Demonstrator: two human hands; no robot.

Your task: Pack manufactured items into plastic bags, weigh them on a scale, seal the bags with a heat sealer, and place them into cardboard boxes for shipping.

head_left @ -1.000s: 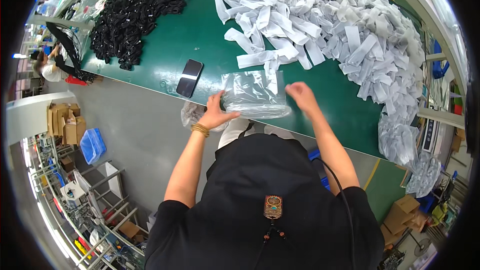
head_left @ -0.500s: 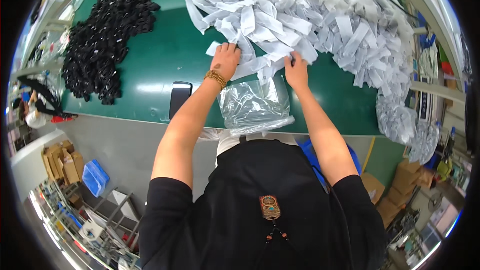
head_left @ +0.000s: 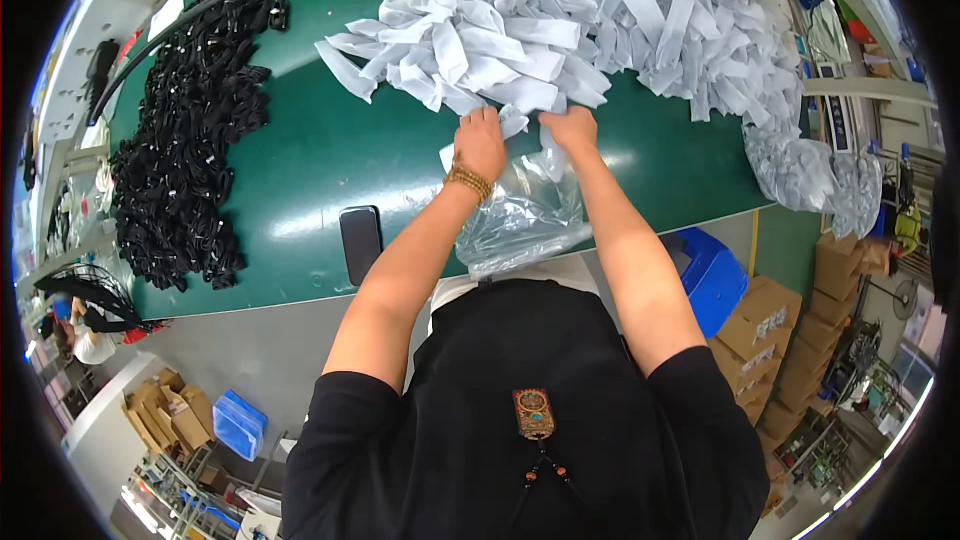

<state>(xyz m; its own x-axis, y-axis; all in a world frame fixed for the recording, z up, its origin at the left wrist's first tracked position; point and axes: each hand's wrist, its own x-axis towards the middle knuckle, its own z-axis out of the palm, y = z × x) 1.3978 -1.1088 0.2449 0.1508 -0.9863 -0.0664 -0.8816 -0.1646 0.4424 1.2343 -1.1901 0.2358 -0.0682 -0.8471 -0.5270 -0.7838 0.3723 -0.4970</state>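
Far to the left of my fingers, a dark heap of black bundles (head_left: 190, 130) spreads over the green worktop (head_left: 310, 175), and a phone (head_left: 361, 245) lies flat nearer to me, just left of my left forearm. My left fingers (head_left: 478, 116) are curled palm down beside a pale packet (head_left: 513, 123); the back of the hand hides the grip, so I cannot tell whether they pinch it. That packet sits in the gap between my two hands, and it looks light, limp and slightly slick, so I judge a flat pinch near one short end would serve better than a squeeze in the middle. On my side of the fingers spreads a clear bag (head_left: 525, 215), thin and probably slippery, best taken by a single edge. A pale strip (head_left: 553, 158) lies at its far edge, close under my right fingers (head_left: 553, 119), which are bent inward; whether they press on anything I cannot tell. Just beyond both sets of fingers rises the heap of pale packets (head_left: 560, 35), soft and loosely tangled. Well to the right, clear plastic bundles (head_left: 800, 175) hang at the worktop's end.
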